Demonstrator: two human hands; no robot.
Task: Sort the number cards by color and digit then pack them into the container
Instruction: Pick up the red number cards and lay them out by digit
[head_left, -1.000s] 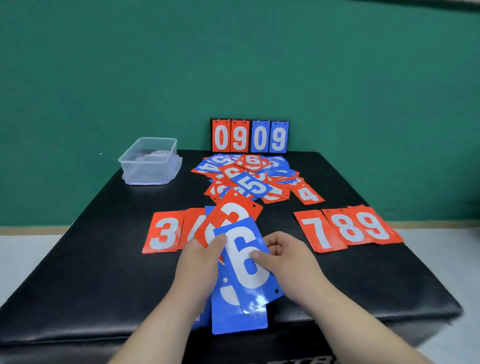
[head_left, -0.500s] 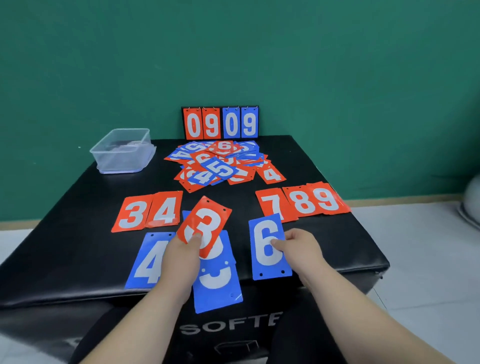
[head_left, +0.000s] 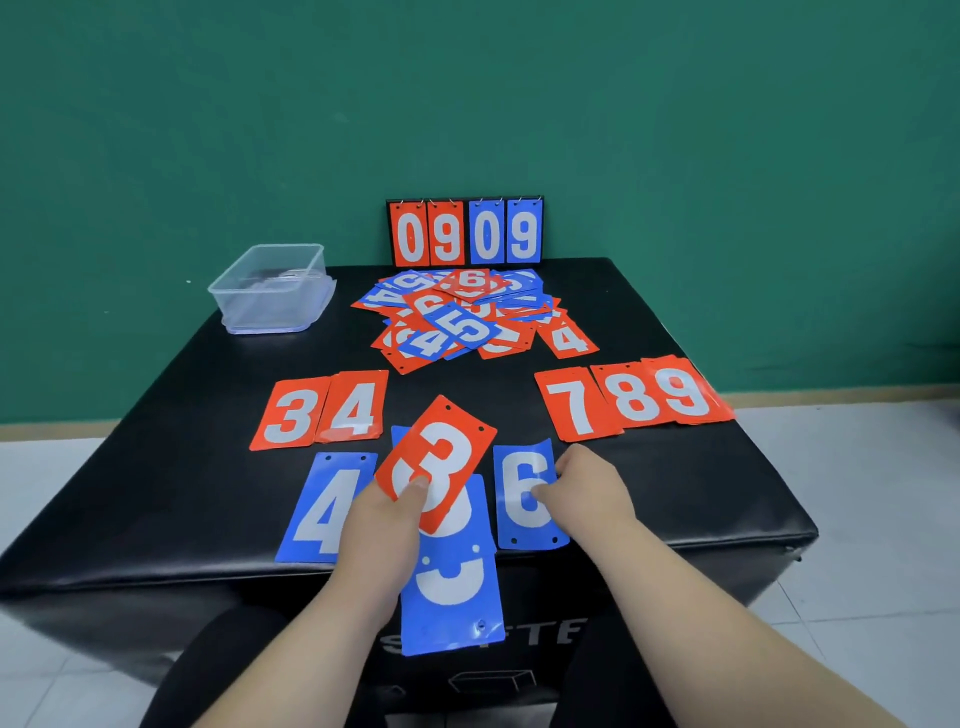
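My left hand (head_left: 382, 525) holds a small stack of cards: a red 3 card (head_left: 441, 452) on top, tilted right, with blue cards (head_left: 452, 597) under it reaching past the table's front edge. My right hand (head_left: 587, 493) pinches the right edge of a blue 6 card (head_left: 522, 499) that lies on the black table (head_left: 701, 493). A blue 4 card (head_left: 324, 512) lies left of my left hand. Red 3 and 4 cards (head_left: 322, 408) lie behind it; red 7, 8, 9 cards (head_left: 631, 400) lie at the right. The clear plastic container (head_left: 272, 288) stands at the back left.
A mixed pile of red and blue cards (head_left: 467, 319) lies at the back middle of the table. Behind it a scoreboard stand (head_left: 465, 231) shows 0 9 0 9 against the green wall. A tiled floor lies to both sides of the table.
My right hand carried the blue 6 card off the stack to the right and laid it on the table. The blue 4 card came into view. My left hand keeps the red 3 stack.
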